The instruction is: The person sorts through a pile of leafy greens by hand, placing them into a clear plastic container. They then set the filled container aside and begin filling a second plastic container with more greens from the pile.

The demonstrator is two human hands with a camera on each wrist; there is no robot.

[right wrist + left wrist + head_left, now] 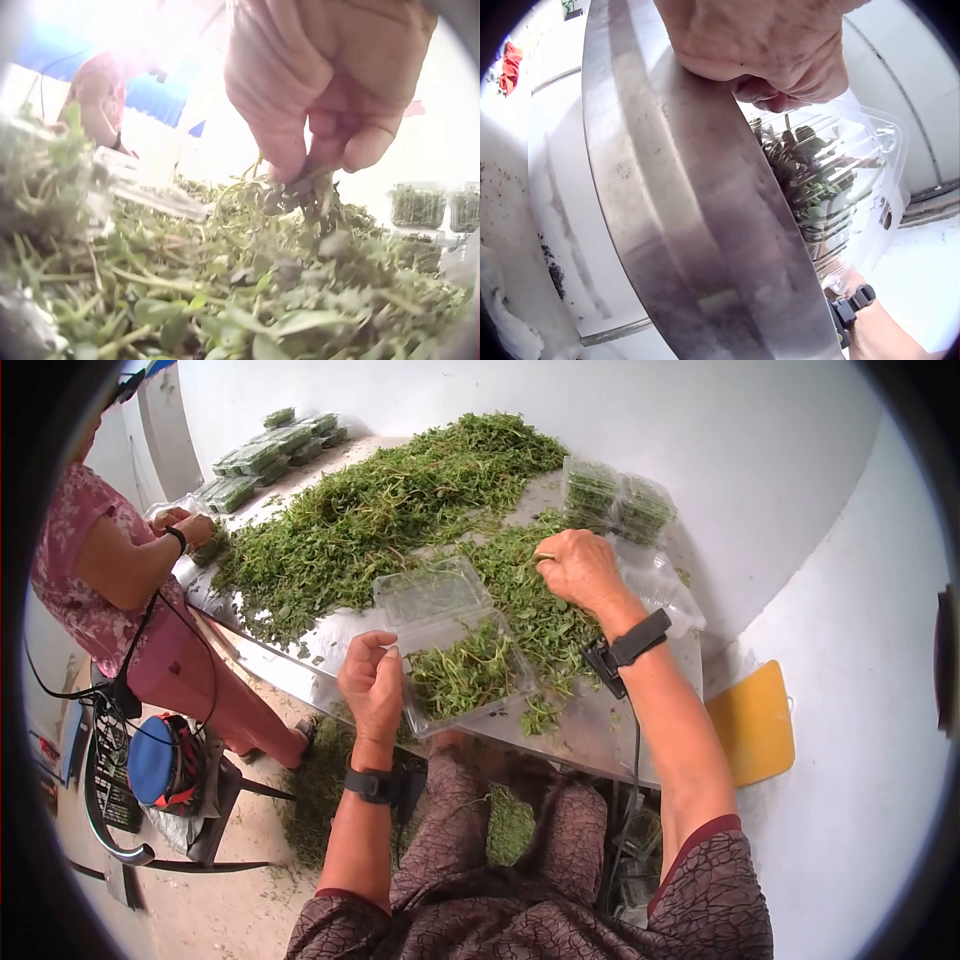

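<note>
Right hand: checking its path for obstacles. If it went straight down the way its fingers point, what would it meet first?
Probably the loose herb pile on the table: the right hand already pinches sprigs just above it.

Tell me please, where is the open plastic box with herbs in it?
In the head view, the open plastic box sits at the near edge of the metal table, just right of the left hand, with the herb pile behind it.

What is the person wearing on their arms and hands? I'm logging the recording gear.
Both hands, left hand and right hand, are bare, no gloves. Each wrist carries a black strap: left strap, right strap with a black cable trailing down the forearm. Short dark patterned sleeves have maroon cuffs.
</note>
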